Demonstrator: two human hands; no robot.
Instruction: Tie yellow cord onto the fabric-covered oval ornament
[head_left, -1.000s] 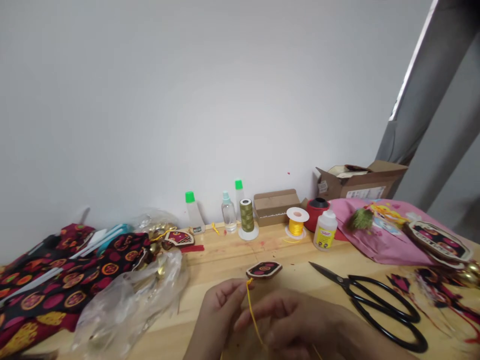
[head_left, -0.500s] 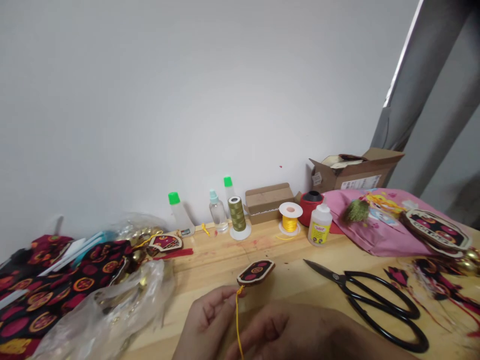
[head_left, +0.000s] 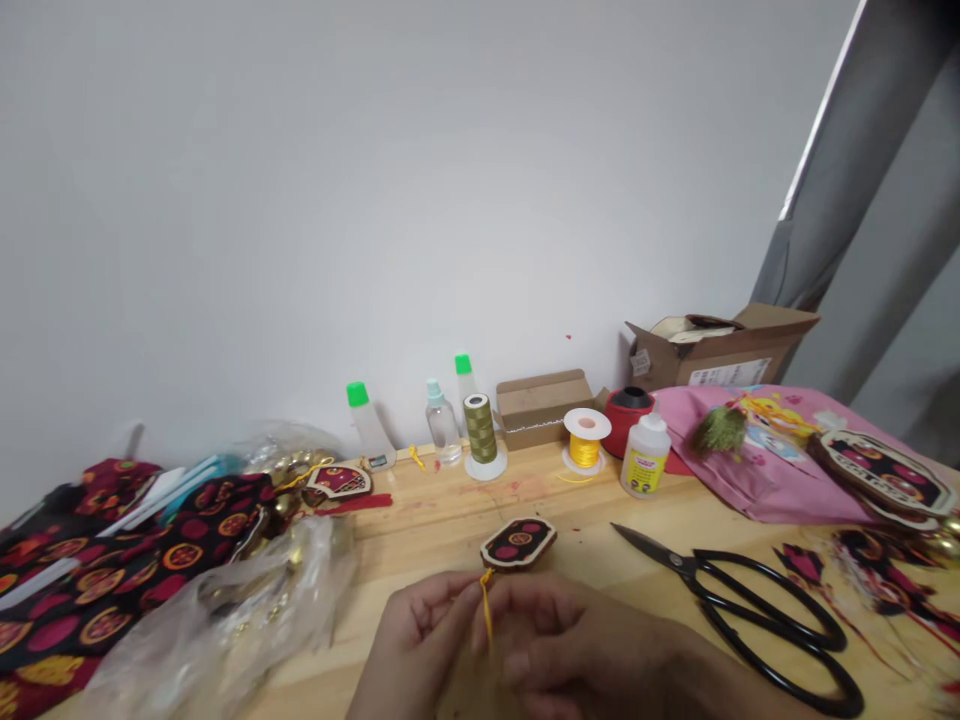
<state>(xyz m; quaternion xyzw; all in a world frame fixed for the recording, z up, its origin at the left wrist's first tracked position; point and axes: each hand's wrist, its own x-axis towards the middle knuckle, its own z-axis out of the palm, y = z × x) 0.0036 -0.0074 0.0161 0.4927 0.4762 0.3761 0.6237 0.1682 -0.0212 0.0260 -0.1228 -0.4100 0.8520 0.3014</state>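
Handling one yellow cord (head_left: 487, 605) seems the step in hand, as I follow it remotely. The grip of my left hand (head_left: 420, 632) is narrow, pinching the cord where it meets one small dark ornament (head_left: 519, 541) just beyond the fingertips. My right hand (head_left: 561, 632) curls beside the cord; I cannot tell whether its grip holds anything. The next move, I judge, calls for steady tension. Farther back on the desk (head_left: 517, 497) stand one olive spool (head_left: 481, 433), one yellow spool (head_left: 584, 452), two green-capped bottles (head_left: 367, 428) and one glue bottle (head_left: 645, 464); one pair of scissors (head_left: 679, 565) lies at right.
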